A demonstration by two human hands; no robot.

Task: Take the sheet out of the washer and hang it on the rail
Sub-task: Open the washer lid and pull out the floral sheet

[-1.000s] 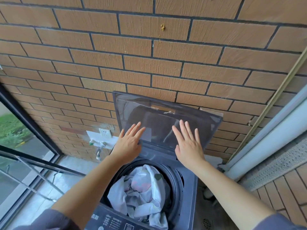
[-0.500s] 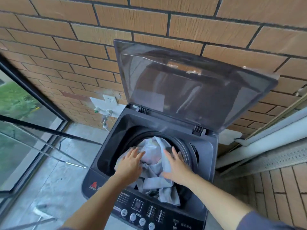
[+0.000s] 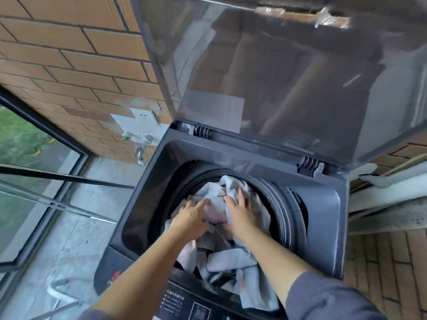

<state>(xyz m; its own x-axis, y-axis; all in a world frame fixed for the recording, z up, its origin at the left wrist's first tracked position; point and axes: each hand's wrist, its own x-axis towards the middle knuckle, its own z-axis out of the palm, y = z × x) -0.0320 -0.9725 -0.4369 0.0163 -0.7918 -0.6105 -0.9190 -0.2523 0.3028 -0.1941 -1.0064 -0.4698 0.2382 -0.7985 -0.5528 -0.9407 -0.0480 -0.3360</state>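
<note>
- Socket [image 3: 143, 115] and tap [image 3: 140, 147] on brick wall, left of washer [image 3: 323, 204].
- Left hand [image 3: 190, 218] flat on sheet [image 3: 231, 258], fingers spread.
- Sheet bunched in drum, one end draped over front rim.
- Right hand [image 3: 240, 217] just beside left, on sheet; fingertips in a fold, grip unclear.
- Lid [image 3: 277, 77] up.

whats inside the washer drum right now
A crumpled pale sheet fills the drum, with the left hand and right hand pressed on top. Whatever lies beneath the sheet is covered.
</note>
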